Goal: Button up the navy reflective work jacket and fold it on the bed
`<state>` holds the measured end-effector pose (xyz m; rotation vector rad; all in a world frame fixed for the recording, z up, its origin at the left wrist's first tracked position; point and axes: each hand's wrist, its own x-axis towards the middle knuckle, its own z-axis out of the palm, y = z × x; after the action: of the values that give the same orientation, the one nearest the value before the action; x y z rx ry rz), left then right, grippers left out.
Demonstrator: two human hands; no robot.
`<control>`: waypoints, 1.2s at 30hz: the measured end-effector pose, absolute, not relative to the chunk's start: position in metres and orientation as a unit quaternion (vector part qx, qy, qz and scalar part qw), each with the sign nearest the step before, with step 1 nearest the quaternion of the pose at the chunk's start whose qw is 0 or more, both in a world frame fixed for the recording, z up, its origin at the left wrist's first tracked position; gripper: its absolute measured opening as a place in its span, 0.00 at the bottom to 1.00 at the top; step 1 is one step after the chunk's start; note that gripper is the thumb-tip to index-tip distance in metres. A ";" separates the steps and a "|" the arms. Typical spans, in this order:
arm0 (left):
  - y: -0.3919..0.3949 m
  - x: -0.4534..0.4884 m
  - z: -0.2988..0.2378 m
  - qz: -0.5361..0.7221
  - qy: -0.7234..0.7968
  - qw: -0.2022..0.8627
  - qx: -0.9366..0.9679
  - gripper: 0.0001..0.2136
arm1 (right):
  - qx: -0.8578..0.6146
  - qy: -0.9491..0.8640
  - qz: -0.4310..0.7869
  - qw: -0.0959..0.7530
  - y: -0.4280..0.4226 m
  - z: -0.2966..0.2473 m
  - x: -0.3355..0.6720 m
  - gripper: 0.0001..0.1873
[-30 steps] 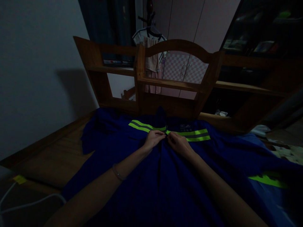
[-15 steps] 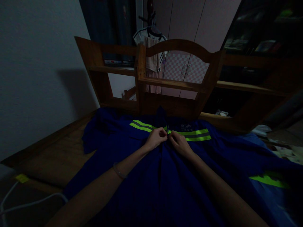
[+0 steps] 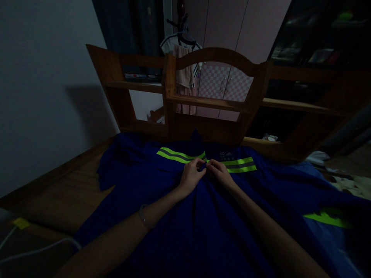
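A dark blue jacket (image 3: 203, 224) is being kept spread flat, front side up, over a wooden surface (image 3: 66, 197), with its collar end lying just before a wooden bed frame (image 3: 214, 58). A yellow-green stripe (image 3: 176, 155) is being shown across the chest on both sides of the front opening. The left hand (image 3: 191, 175) and the right hand (image 3: 222, 173) are being held together at the middle of that opening, just below the stripe, fingertips touching. The fingers of each hand are being pinched closed on the jacket's front edge; what fastening lies between them cannot be told in the dim light. A thin bracelet (image 3: 143, 216) is being worn on the left wrist. A white cable (image 3: 37, 251) is lying at the near left, well apart from the jacket. Clothes (image 3: 185, 73) are hanging behind the frame.
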<state>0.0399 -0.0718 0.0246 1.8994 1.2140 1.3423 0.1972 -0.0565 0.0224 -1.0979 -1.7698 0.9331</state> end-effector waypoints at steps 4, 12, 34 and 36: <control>-0.073 0.040 0.024 0.483 0.461 0.220 0.711 0.06 | -0.423 -0.691 0.400 0.429 -0.057 0.022 0.198 0.15; -0.074 0.041 0.027 0.462 0.481 0.154 0.729 0.06 | -0.387 -0.693 0.419 0.441 -0.058 0.022 0.198 0.10; -0.070 0.040 0.025 0.425 0.472 0.120 0.763 0.09 | -0.441 -0.720 0.319 0.430 -0.061 0.022 0.197 0.10; -0.070 0.039 0.025 0.428 0.468 0.126 0.763 0.09 | -0.448 -0.722 0.310 0.428 -0.060 0.021 0.197 0.11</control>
<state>0.0392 -0.0696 0.0253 2.2214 1.3619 1.2477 0.1969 -0.0601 0.0206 -1.1186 -1.8020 0.7734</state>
